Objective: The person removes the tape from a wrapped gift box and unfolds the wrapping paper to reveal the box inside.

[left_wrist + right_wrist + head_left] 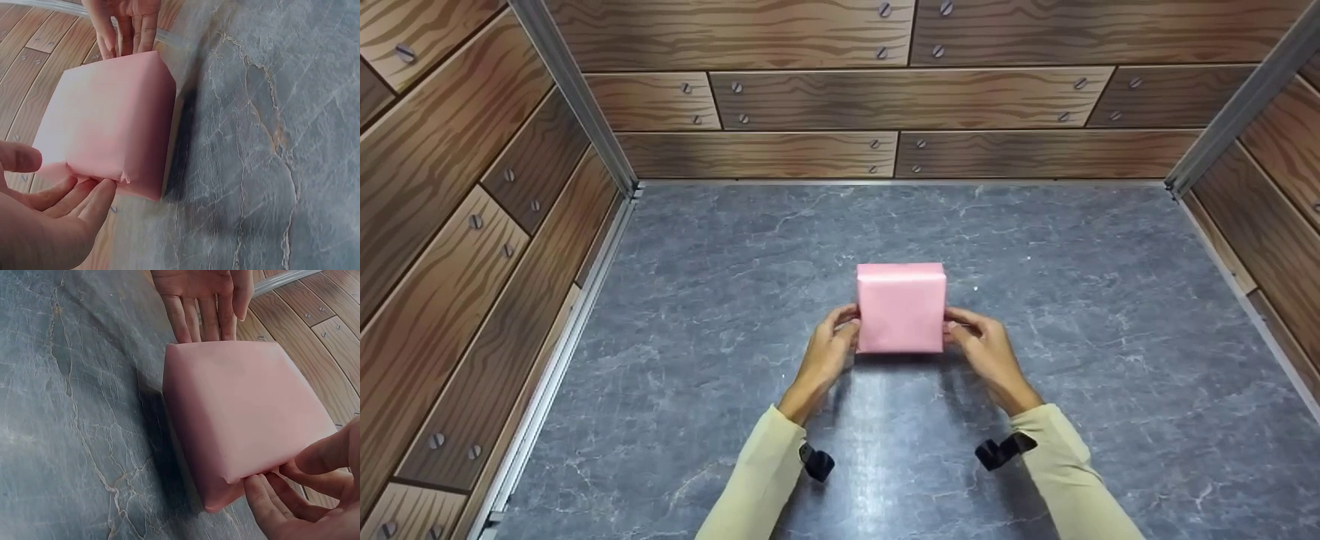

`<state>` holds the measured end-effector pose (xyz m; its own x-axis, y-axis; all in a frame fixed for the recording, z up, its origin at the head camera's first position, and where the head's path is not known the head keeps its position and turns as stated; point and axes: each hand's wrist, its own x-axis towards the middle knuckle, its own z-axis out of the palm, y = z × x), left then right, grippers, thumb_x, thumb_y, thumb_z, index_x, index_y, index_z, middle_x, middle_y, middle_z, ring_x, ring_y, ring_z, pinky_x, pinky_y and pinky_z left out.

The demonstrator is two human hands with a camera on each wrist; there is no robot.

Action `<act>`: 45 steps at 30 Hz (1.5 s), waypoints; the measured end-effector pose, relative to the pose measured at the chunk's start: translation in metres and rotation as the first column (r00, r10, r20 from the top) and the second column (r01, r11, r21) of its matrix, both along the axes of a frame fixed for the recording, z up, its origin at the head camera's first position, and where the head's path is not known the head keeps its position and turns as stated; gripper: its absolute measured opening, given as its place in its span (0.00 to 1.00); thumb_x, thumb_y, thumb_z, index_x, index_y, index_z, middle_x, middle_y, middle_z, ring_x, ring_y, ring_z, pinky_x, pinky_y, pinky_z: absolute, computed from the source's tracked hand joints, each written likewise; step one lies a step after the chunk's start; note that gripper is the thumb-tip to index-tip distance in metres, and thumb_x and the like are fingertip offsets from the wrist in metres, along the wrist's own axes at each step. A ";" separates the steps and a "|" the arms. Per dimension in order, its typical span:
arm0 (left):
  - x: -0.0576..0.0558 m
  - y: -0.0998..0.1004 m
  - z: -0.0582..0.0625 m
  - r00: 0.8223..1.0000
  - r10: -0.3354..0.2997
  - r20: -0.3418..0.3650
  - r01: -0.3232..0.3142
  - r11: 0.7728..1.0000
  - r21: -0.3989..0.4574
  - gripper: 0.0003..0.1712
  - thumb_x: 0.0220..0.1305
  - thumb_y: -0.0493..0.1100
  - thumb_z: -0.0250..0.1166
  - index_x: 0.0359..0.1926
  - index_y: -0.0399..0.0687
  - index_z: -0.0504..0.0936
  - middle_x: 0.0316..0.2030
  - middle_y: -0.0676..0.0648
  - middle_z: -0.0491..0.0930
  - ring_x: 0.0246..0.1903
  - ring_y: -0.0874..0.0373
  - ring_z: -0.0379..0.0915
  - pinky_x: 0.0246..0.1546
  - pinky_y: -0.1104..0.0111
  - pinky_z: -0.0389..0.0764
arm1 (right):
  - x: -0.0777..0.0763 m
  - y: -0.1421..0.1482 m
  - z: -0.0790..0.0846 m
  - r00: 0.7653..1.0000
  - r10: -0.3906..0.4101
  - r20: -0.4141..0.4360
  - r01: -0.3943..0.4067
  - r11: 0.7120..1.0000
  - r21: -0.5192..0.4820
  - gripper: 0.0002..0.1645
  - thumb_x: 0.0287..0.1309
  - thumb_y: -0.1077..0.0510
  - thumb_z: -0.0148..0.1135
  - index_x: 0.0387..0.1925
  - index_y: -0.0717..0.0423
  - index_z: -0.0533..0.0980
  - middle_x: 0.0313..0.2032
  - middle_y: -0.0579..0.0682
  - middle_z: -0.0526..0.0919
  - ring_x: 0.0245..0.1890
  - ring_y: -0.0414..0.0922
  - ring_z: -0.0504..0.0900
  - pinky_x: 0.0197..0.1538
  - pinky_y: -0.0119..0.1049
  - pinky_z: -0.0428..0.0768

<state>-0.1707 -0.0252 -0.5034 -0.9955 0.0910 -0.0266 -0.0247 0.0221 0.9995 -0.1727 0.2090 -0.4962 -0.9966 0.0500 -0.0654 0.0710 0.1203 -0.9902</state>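
We've got the pink, paper-wrapped square box (900,313) between our left hand (826,351) and right hand (988,352), fingers barely bent, tips against opposite sides, over the grey marble-patterned worktop (720,300); whether its base touches, we can't quite tell. Even pressure now, wrists matched!

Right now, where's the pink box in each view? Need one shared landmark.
Head: pink box just below and right of centre.
Left wrist: pink box left of centre.
Right wrist: pink box mostly right of centre.
Landmark: grey marbled surface, around it in head, right of it in left wrist, left of it in right wrist.
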 end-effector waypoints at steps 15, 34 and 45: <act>-0.005 -0.001 0.003 0.999 0.006 0.033 -0.007 0.999 0.044 0.26 0.78 0.40 0.46 0.66 0.22 0.69 0.60 0.29 0.76 0.58 0.39 0.77 0.61 0.55 0.77 | -0.003 -0.001 0.005 0.997 -0.025 0.078 0.040 0.980 -0.196 0.23 0.77 0.65 0.43 0.61 0.83 0.68 0.56 0.72 0.77 0.47 0.44 0.83 0.62 0.43 0.79; -0.004 -0.004 0.004 0.998 -0.012 0.068 0.002 0.989 0.145 0.34 0.81 0.52 0.46 0.68 0.24 0.66 0.64 0.29 0.72 0.66 0.41 0.69 0.67 0.58 0.71 | -0.002 0.000 0.005 0.995 -0.022 0.102 0.044 0.973 -0.228 0.33 0.79 0.51 0.46 0.59 0.83 0.69 0.50 0.66 0.82 0.46 0.43 0.85 0.61 0.40 0.79; -0.004 -0.003 0.007 0.999 0.009 0.045 -0.018 0.980 0.200 0.29 0.81 0.47 0.47 0.59 0.20 0.73 0.59 0.27 0.75 0.63 0.39 0.73 0.63 0.61 0.75 | -0.002 0.003 0.003 0.991 -0.033 0.126 0.056 0.982 -0.183 0.40 0.77 0.42 0.47 0.64 0.78 0.68 0.47 0.59 0.83 0.43 0.42 0.86 0.56 0.37 0.82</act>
<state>-0.1743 -0.0278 -0.4961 -0.9950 0.0851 -0.0529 -0.0675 -0.1786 0.9816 -0.1750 0.2120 -0.4927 -0.9775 0.0699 -0.1989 0.1940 -0.0705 -0.9785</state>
